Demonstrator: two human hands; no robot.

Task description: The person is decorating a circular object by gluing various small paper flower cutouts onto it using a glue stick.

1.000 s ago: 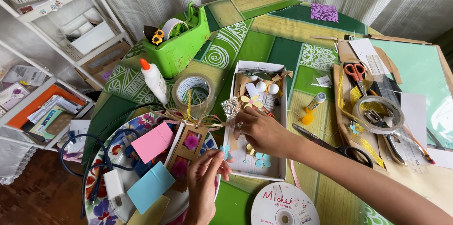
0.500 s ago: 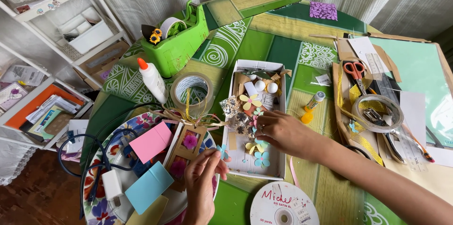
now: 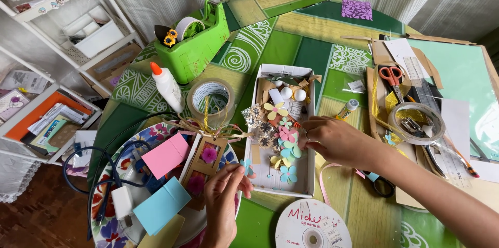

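My left hand [image 3: 224,196] pinches a small light-blue paper flower [image 3: 246,166] just above a brown card frame [image 3: 204,162] that has pink flowers in its windows and a raffia bow at the top. My right hand [image 3: 332,141] rests at the right rim of a white shallow box [image 3: 270,179], with its fingertips on a pink paper flower [image 3: 286,134]. Inside the box lie several paper flowers in yellow, teal and blue, silver glittery flowers and white round pieces.
A green tape dispenser [image 3: 193,45], a white glue bottle [image 3: 167,87] and a packing tape roll [image 3: 210,100] stand beyond the frame. A floral plate [image 3: 106,211] holds pink and blue paper, a charger and cable. A ribbon spool [image 3: 312,227], red scissors [image 3: 391,76], a clear tape roll [image 3: 416,120] and shelves [image 3: 47,55] are around.
My right hand has drawn back from inside the box to its right rim. My left hand stays by the card frame and now holds up the small blue flower.
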